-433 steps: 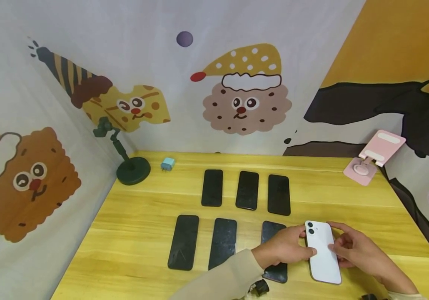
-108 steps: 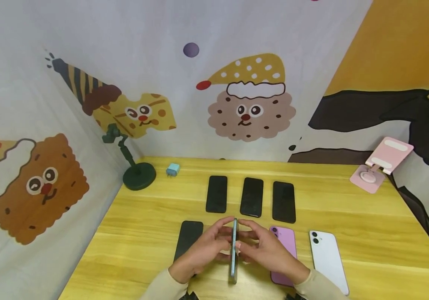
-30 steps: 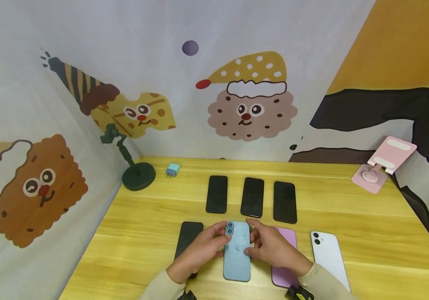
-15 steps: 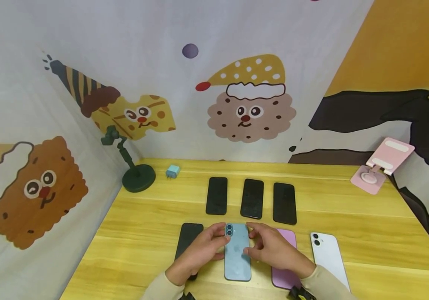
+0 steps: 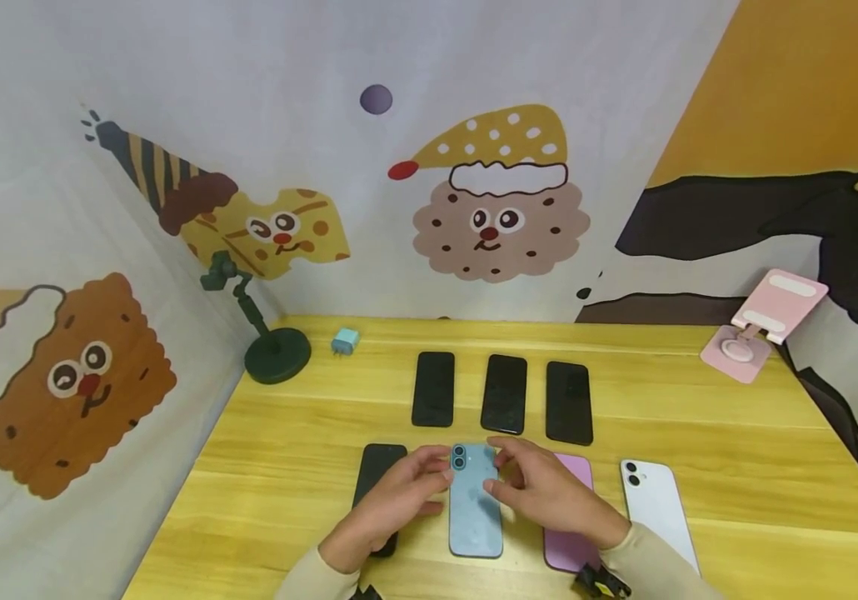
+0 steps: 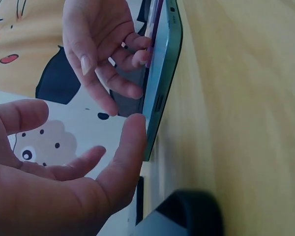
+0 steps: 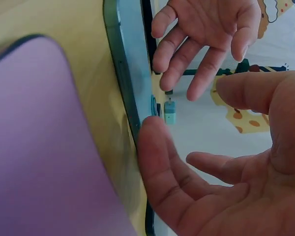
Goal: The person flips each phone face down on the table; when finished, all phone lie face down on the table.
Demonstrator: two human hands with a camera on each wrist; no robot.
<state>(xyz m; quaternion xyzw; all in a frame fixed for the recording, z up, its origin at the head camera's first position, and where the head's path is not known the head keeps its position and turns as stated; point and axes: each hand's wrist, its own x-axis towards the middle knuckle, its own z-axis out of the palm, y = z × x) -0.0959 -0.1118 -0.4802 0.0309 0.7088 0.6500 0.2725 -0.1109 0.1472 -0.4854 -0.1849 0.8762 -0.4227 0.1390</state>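
Spanning the lower half of the head view, the yellow wooden table [image 5: 699, 417] carries two rows of phones, with a green stand [image 5: 273, 353] at centre left and a pink folding stand [image 5: 766, 321] at the right edge. The blue phone [image 5: 475, 504] lies flat, back up, at bottom centre, between a black phone [image 5: 378, 483] on its left and a purple phone [image 5: 575, 533] on its right; a white phone [image 5: 654, 512] sits further right. Three dark phones [image 5: 504, 393] line up just above.

The left hand [image 5: 391, 504] and right hand [image 5: 545, 496] flank the blue phone, both with fingers loosely spread and nothing gripped. The wrist views show the right fingertips [image 6: 137, 54] touching its long edge and the left thumb [image 6: 132, 142] at or just off the opposite edge.

Judging from this, the phone is being squared into its row. Doing that well likely means light nudges on both long edges at once, keeping it parallel to its neighbours without bumping the purple phone close beside it, then lifting the fingers straight off.
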